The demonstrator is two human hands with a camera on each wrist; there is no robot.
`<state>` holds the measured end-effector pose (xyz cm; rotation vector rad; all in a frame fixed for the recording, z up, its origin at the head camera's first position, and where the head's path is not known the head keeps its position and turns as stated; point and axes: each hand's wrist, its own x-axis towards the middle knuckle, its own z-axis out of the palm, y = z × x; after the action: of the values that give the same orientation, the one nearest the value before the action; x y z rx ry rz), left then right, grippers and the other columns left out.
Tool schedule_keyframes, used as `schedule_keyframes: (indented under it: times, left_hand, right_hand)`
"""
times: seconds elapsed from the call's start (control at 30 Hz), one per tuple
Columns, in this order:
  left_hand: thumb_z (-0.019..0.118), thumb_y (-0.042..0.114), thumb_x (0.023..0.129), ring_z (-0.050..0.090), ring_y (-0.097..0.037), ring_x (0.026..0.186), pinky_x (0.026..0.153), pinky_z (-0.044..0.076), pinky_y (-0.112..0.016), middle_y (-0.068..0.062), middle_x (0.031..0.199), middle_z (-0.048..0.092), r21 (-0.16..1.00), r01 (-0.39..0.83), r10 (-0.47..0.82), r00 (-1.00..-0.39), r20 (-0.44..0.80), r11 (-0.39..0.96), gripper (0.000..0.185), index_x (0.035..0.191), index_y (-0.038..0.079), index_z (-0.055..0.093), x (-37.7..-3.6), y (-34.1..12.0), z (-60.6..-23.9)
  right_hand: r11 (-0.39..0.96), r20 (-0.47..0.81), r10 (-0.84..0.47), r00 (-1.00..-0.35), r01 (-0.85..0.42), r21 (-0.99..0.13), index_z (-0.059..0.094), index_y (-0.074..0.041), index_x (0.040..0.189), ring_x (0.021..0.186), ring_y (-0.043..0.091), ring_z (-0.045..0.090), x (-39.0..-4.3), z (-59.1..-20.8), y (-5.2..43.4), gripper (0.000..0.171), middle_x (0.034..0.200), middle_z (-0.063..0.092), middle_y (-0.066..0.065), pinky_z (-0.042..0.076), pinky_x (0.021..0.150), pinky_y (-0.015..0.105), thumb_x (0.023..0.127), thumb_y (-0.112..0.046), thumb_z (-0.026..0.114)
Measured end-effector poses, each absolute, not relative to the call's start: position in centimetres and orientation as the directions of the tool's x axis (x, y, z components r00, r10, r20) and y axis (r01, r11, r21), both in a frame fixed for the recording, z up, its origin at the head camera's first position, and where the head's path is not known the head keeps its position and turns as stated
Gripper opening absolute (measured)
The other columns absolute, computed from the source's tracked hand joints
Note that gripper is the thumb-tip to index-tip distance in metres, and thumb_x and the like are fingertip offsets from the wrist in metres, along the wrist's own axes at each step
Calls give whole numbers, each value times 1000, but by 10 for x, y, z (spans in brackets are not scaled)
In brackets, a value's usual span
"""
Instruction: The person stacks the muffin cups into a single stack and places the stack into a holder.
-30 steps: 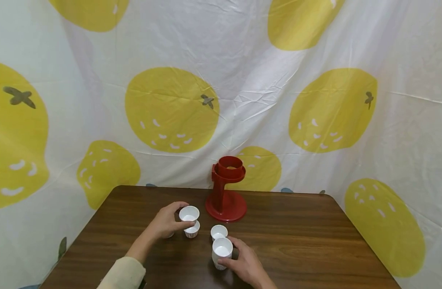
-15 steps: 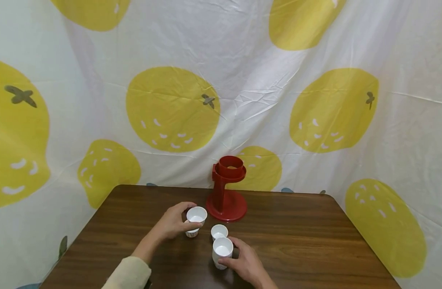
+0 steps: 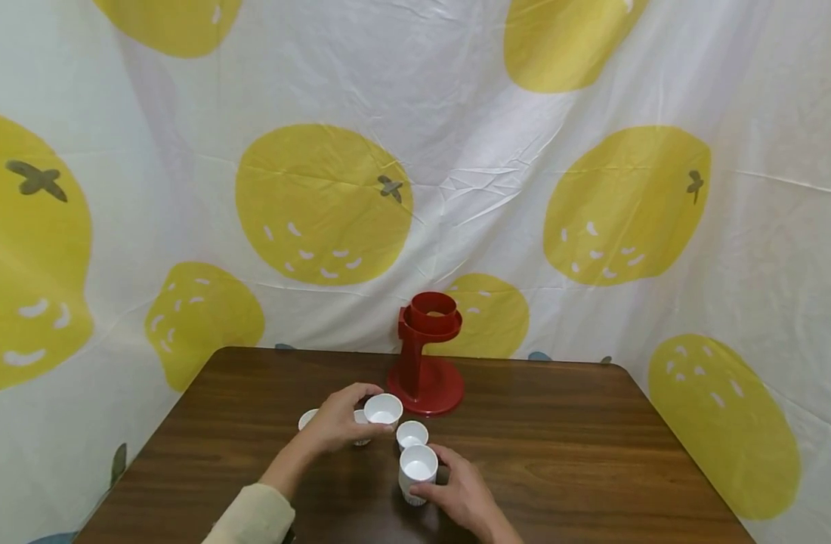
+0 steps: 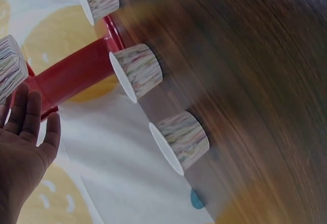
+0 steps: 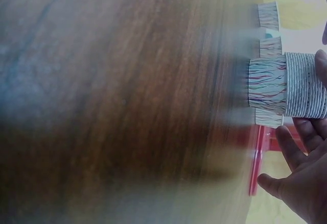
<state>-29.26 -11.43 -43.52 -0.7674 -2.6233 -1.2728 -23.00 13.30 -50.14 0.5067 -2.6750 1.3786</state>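
The left hand's (image 3: 337,427) fingers curl round a small white paper cup (image 3: 383,409), holding it above the dark wooden worktop (image 3: 579,468) near its middle. The right hand's (image 3: 459,499) fingers wrap a stack of white ribbed paper cups (image 3: 418,472) standing toward the near edge. A single white cup (image 3: 412,435) stands between them. The red plastic cup stand (image 3: 425,359) rises by the far edge.

Red stand (image 3: 424,355) on brown table (image 3: 579,446); lemon-print backdrop (image 3: 320,204)
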Motion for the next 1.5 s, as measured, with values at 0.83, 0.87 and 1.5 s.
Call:
schedule_keyframes:
  times: [0.83, 0.87, 1.5]
  left_hand:
    - [86, 33, 77, 59, -19, 105, 92, 47, -39, -2, 113, 65, 643, 604, 557, -769, 315, 471, 58, 122, 5, 63, -283, -85, -447]
    - [86, 33, 77, 59, -18, 104, 92, 47, -37, -1, 112, 65, 641, 610, 564, -763, 316, 466, 58, 122, 5, 63, -284, -84, -448]
    - [88, 30, 75, 56, -12, 105, 95, 46, -42, 1, 113, 63, 680, 601, 604, -744, 284, 421, 57, 122, 8, 64, -280, -74, -463]
  right_hand:
    - [518, 181, -277, -944, -306, -799, 62, -4, 128, 113, 31, 60, -232, -502, 136, 65, 117, 68, 6, 44, 95, 55, 76, -34, 86]
    - [524, 178, -276, -945, -303, -796, 62, -3, 128, 113, 32, 60, -231, -502, 136, 65, 117, 68, 7, 44, 95, 56, 76, -34, 86]
    - [547, 170, -268, -948, -295, -783, 66, -8, 120, 111, 30, 59, -233, -506, 136, 56, 115, 68, 5, 44, 93, 53, 76, -37, 84]
